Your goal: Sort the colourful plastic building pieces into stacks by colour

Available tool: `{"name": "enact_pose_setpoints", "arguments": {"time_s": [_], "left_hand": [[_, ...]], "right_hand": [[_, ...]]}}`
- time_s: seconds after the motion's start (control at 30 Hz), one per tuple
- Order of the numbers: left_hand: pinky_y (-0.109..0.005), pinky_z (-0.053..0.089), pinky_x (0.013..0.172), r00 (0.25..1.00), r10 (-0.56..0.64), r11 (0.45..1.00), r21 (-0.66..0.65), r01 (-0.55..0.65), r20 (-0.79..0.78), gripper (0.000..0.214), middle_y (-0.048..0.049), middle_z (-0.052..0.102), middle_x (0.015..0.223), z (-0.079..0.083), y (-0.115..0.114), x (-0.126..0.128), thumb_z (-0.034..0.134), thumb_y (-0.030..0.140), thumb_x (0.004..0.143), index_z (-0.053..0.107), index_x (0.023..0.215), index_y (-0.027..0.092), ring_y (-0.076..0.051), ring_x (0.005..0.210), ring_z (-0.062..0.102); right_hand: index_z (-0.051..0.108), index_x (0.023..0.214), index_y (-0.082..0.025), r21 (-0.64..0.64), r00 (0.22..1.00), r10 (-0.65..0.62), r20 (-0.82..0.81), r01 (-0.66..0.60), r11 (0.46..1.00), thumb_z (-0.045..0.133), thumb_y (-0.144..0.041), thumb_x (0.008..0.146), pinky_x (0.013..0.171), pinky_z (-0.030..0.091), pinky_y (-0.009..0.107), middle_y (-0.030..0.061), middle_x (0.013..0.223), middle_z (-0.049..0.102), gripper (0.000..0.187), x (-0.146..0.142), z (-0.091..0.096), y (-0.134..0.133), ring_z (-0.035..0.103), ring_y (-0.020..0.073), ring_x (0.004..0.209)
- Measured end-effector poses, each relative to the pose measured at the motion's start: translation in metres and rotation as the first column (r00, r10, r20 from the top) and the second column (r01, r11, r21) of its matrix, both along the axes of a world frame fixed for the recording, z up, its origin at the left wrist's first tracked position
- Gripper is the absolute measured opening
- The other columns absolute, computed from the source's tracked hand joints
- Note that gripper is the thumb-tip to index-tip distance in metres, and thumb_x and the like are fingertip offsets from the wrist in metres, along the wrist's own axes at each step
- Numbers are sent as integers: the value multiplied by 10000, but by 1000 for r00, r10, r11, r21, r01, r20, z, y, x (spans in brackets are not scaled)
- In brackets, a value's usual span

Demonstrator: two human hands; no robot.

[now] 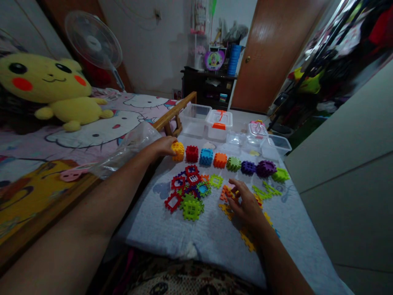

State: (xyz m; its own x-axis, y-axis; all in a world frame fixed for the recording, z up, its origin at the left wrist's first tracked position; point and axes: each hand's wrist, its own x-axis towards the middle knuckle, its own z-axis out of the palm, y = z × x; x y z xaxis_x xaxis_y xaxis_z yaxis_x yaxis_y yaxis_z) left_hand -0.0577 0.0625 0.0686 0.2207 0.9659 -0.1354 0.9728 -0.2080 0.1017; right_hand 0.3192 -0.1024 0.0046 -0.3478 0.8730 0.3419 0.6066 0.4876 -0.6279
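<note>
Reaching over the cloth-covered table (208,235), the person has the left arm (98,205) stretched long, while the right forearm (278,252) slants in from the near side. To me, the step in hand looks like steadying a stack and working over loose pieces: the left hand (167,146) grips the yellow stack (179,151) at the left end of the row, and the right hand (247,203), fingers loosely parted, is over orange pieces (224,192). I can't tell whether its fingertips touch. Its next move would call for narrowing into a light pinch.
</note>
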Motion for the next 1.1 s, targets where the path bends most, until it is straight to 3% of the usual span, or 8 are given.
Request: {"name": "enact_pose_setpoints", "arguments": {"time_s": [0.13,0.33,0.53,0.73,0.93,1.1], "left_hand": [[-297,473,900,1000,-22,1000,-15,22,15,604,-99,665,1175,-2,0,3,696,336,618,605,1184,147,-282,1075,625],[-278,461,943,997,9,1000,-29,-6,81,848,-134,610,1288,-9,-1,10,769,316,543,499,1321,113,-293,1171,588],[-286,502,817,998,0,998,-60,4,67,678,-84,688,1137,-17,0,9,770,342,546,583,1171,158,-271,994,659],[-299,506,808,997,-47,998,-32,49,65,595,-92,699,1109,-22,2,3,749,373,576,601,1113,163,-284,996,655],[-307,515,803,987,-27,997,-66,38,159,578,-67,707,1075,-22,0,2,760,363,547,617,1076,179,-284,968,662],[-360,435,1004,987,-68,997,29,65,143,905,-176,562,1335,-15,-6,0,801,352,559,447,1349,87,-336,1201,545]], "right_hand": [[465,1372,-240,-20,1000,5,1,-5,1000,557,-218,867,848,552,453,145,1230,598,514,1,-1,0,613,258,1040],[492,1363,-230,-37,1000,2,-6,-2,999,558,-221,864,872,545,463,156,1271,586,503,0,0,-1,616,266,1049],[494,1371,-227,-26,1000,2,-17,-2,1000,555,-222,863,869,549,457,157,1274,586,511,-1,1,-1,619,262,1036],[501,1363,-238,-19,1000,0,-19,-1,1000,560,-209,862,853,555,450,147,1255,595,505,-1,2,-1,625,255,1015],[490,1353,-226,-32,1000,-3,-28,2,999,563,-209,862,835,549,428,145,1240,599,497,-2,4,-2,625,232,967],[519,1295,-202,-14,991,-99,-94,98,995,553,-229,867,771,550,393,118,1122,641,430,0,8,-1,625,207,873]]}}
